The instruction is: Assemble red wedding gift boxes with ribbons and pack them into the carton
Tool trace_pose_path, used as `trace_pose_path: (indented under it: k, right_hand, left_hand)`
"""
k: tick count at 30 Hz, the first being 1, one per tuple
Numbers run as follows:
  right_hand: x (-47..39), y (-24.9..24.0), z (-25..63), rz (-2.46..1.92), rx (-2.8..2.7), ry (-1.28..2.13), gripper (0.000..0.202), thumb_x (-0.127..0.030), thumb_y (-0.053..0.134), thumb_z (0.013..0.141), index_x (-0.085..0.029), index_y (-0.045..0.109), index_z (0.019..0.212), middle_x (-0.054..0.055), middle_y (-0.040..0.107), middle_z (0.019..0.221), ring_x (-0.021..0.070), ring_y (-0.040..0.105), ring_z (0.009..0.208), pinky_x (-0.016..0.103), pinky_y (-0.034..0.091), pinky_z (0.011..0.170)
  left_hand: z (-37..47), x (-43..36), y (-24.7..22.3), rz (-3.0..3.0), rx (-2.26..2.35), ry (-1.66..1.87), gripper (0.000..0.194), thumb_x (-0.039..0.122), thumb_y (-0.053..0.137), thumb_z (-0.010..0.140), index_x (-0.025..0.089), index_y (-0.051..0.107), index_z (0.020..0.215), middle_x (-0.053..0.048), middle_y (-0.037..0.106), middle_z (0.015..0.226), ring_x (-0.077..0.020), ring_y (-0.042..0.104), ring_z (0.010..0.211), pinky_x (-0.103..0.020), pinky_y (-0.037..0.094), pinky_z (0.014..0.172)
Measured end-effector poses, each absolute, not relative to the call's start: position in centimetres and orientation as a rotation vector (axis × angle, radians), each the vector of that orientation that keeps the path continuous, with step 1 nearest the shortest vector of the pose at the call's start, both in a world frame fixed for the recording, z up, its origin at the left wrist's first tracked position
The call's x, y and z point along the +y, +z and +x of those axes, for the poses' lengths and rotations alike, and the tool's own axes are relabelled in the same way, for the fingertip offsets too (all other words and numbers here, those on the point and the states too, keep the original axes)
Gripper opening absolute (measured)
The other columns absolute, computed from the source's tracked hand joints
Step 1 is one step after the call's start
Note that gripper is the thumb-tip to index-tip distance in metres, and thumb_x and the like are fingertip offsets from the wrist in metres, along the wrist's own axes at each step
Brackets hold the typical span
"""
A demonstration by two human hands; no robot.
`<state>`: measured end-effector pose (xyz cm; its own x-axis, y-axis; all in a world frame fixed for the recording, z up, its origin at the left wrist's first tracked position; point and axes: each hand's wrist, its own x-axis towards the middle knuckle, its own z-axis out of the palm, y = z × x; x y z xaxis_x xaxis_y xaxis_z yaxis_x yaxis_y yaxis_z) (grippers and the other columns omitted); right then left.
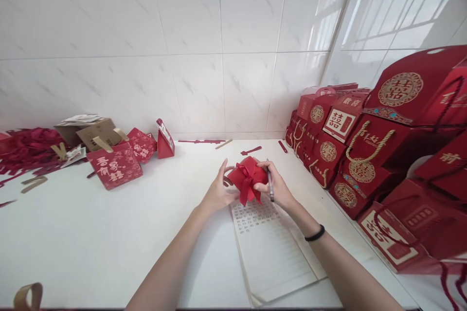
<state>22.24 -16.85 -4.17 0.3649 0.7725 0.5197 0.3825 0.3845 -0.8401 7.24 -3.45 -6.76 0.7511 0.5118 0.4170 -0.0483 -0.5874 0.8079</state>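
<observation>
A small red gift box [241, 178] with a red ribbon bow [248, 178] is held up between both hands, above the top of an open notebook [275, 247]. My left hand [220, 188] grips its left side, with the fingers partly hidden behind it. On the other side, my right hand [276, 183] has its thumb against the box's right edge near the bow. A pen [270, 185] also rests in that hand, pointing down toward the page. Rows of handwriting cover the upper part of the left page, while the lower part is blank.
Red gift boxes [361, 140] with rope handles are stacked along the right wall. At the left lie a flat red printed bag [115, 165], a cardboard box [95, 134] and a heap of red ribbon [31, 148]. A red triangular box [165, 140] stands near the tiled wall.
</observation>
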Motion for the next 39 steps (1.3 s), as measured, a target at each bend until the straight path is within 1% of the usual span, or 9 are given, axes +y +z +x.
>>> trace_pose_path:
  k: [4,7,12,16,20,25,29,34,39]
  right_hand:
    - [-17.2,-4.4,22.6,-1.070,-1.082,0.347,0.042,-0.063,0.049,0.081,-0.025,0.041,0.097,0.013,0.051,0.127,0.0267,0.046,0.121,0.046,0.036,0.100]
    - [-17.1,-4.7,22.7,-1.086,-1.115,0.344,0.047,-0.062,0.059,0.075,-0.026,0.039,0.095,0.014,0.050,0.129,0.0272,0.047,0.120,0.045,0.037,0.099]
    - [-16.9,-5.1,22.6,-1.123,-1.307,0.387,0.059,-0.052,0.077,0.063,-0.026,0.037,0.097,0.016,0.040,0.137,0.0267,0.038,0.127,0.044,0.032,0.103]
    - [-17.0,-5.1,22.4,-1.127,-1.337,0.417,0.056,-0.052,0.075,0.066,-0.026,0.036,0.097,0.018,0.039,0.138,0.0263,0.038,0.127,0.046,0.030,0.103]
    - [-17.1,-4.9,22.3,-1.077,-1.300,0.413,0.052,-0.058,0.067,0.071,-0.027,0.035,0.097,0.017,0.037,0.140,0.0251,0.036,0.129,0.046,0.028,0.104]
    - [-17.2,-4.6,22.1,-1.070,-1.316,0.386,0.049,-0.060,0.063,0.074,-0.026,0.036,0.098,0.017,0.039,0.139,0.0245,0.031,0.132,0.046,0.025,0.105]
    - [-17.1,-4.6,21.6,-1.080,-1.332,0.396,0.051,-0.062,0.063,0.073,-0.026,0.037,0.097,0.019,0.040,0.137,0.0261,0.033,0.130,0.047,0.027,0.104]
    - [-16.9,-4.6,21.5,-1.116,-1.317,0.364,0.050,-0.061,0.061,0.075,-0.026,0.035,0.097,0.019,0.035,0.141,0.0232,0.030,0.133,0.046,0.026,0.106]
    - [-16.6,-5.0,21.7,-1.187,-1.337,0.365,0.047,-0.055,0.062,0.077,-0.026,0.034,0.101,0.018,0.027,0.145,0.0202,0.023,0.136,0.044,0.021,0.109]
  left_hand:
    - [7.7,-4.3,-6.9,2.005,0.486,0.839,0.093,0.036,0.075,0.062,0.026,0.023,0.138,-0.008,0.052,0.118,-0.0132,0.058,0.073,-0.034,0.051,0.074]
    - [7.9,-5.0,-6.8,2.029,0.570,0.843,0.088,0.041,0.071,0.066,0.024,0.024,0.138,-0.009,0.054,0.114,-0.0165,0.060,0.076,-0.037,0.051,0.076]
    - [7.2,-4.4,-6.4,2.306,0.584,0.771,0.114,0.040,0.079,0.053,0.021,0.012,0.143,-0.010,0.059,0.109,-0.0295,0.059,0.097,-0.047,0.046,0.087]
    - [6.2,-3.2,-6.0,2.398,0.329,0.819,0.105,0.041,0.072,0.064,0.027,0.007,0.145,-0.013,0.037,0.140,-0.0358,0.036,0.128,-0.051,0.035,0.103]
    - [6.1,-3.2,-6.0,2.420,0.089,0.753,0.084,0.031,0.053,0.082,0.033,-0.003,0.145,-0.005,0.016,0.152,-0.0286,0.010,0.140,-0.050,0.021,0.112]
    - [6.7,-3.8,-6.3,2.312,0.063,0.815,0.105,0.026,0.062,0.073,0.030,-0.016,0.143,-0.009,0.009,0.153,-0.0314,0.014,0.139,-0.053,0.023,0.111]
    - [6.7,-3.9,-6.2,2.274,0.085,0.766,0.110,0.031,0.069,0.069,0.035,-0.014,0.142,-0.005,0.002,0.154,-0.0326,0.010,0.139,-0.053,0.023,0.111]
    - [6.7,-4.0,-5.9,2.258,0.080,0.852,0.100,0.029,0.065,0.072,0.033,-0.005,0.143,-0.010,0.018,0.149,-0.0321,0.020,0.137,-0.053,0.027,0.109]
    - [7.0,-4.0,-6.1,2.263,0.163,0.978,0.108,0.029,0.073,0.059,0.031,0.002,0.141,-0.015,0.023,0.138,-0.0342,0.030,0.131,-0.050,0.039,0.100]
